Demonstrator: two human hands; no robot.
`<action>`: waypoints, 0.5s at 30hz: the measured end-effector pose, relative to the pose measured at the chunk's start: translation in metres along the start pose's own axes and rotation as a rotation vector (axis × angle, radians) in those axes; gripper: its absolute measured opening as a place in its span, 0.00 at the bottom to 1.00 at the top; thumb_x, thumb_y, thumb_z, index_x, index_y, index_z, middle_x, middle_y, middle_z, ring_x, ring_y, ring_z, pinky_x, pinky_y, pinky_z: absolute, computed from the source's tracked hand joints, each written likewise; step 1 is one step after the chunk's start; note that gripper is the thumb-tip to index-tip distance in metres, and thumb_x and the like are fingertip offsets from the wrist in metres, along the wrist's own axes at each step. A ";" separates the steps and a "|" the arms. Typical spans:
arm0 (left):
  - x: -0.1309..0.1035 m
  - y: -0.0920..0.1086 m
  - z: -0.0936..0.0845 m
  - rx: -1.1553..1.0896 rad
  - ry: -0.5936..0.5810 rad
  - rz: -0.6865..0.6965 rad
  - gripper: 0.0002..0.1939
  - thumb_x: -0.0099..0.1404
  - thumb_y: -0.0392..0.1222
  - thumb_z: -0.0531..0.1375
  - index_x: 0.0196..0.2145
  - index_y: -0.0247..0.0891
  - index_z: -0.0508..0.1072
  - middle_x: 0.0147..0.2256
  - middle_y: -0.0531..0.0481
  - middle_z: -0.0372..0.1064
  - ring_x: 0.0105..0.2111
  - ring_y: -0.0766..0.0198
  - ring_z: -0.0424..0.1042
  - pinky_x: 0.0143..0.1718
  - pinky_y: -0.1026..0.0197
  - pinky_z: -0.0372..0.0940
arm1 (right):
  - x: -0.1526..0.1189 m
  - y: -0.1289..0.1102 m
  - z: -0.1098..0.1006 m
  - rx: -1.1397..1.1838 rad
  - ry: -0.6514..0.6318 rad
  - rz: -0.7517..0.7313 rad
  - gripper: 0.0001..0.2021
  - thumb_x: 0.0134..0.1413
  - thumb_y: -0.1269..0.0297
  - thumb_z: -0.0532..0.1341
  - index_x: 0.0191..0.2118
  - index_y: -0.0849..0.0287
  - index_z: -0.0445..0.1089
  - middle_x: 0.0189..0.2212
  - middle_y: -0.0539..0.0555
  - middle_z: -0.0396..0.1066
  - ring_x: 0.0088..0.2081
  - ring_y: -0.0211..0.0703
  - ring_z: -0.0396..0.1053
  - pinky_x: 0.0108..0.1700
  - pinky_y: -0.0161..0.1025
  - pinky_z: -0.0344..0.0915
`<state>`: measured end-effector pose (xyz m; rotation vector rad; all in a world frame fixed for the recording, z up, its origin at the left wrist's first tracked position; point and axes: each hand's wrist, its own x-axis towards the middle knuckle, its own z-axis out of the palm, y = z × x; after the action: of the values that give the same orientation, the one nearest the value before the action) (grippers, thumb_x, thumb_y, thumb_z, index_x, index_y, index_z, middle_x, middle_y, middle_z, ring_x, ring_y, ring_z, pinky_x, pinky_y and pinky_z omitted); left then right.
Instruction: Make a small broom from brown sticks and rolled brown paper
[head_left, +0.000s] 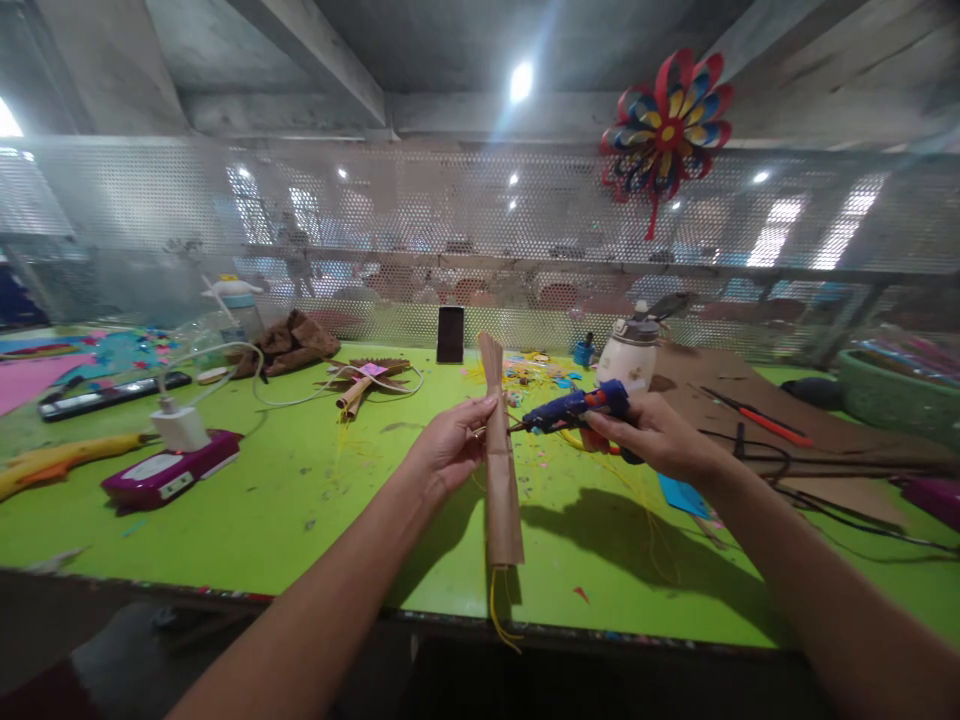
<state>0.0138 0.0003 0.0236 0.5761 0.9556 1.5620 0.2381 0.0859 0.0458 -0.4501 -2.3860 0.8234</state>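
A rolled brown paper tube [504,500], pleated and fanned at its top, stands nearly upright over the table, yellow strings hanging from its lower end. My left hand [456,440] pinches it around the upper middle. In my right hand [652,435] is a blue hot glue gun [574,408], fingers wrapped round its handle. The gun's nozzle points left, at or very close to the tube's right side; whether it touches I cannot tell. Beyond my left hand lies another brown paper piece [367,380] with spiky edges, a pink patch and a rolled tube.
On the green table [285,520] stand a purple power strip [172,470] with a white charger, a phone [450,335] and a white bottle [628,350]. A red-handled tool [772,425] lies on brown paper [720,390] at right. Cables cross both sides.
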 end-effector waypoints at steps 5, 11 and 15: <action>0.000 0.001 0.000 -0.001 -0.001 -0.016 0.13 0.50 0.35 0.67 0.36 0.34 0.75 0.29 0.47 0.69 0.27 0.65 0.67 0.29 0.61 0.64 | -0.001 -0.003 -0.001 0.000 -0.040 -0.012 0.22 0.59 0.49 0.53 0.25 0.62 0.68 0.19 0.51 0.63 0.22 0.33 0.58 0.23 0.34 0.54; 0.001 0.000 0.000 0.005 0.007 0.019 0.15 0.46 0.35 0.70 0.33 0.33 0.75 0.27 0.51 0.66 0.24 0.69 0.64 0.27 0.64 0.61 | 0.001 0.007 0.005 -0.006 0.098 0.007 0.22 0.58 0.48 0.54 0.27 0.63 0.71 0.21 0.52 0.65 0.23 0.36 0.60 0.24 0.34 0.57; 0.000 0.000 0.000 0.023 -0.017 0.025 0.16 0.45 0.36 0.70 0.34 0.32 0.75 0.26 0.51 0.65 0.25 0.69 0.63 0.26 0.64 0.61 | 0.003 0.009 0.010 -0.059 0.172 0.011 0.21 0.57 0.49 0.55 0.28 0.63 0.72 0.21 0.53 0.66 0.23 0.36 0.60 0.23 0.34 0.58</action>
<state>0.0141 0.0003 0.0237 0.6185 0.9579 1.5674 0.2311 0.0893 0.0349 -0.5359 -2.2551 0.6923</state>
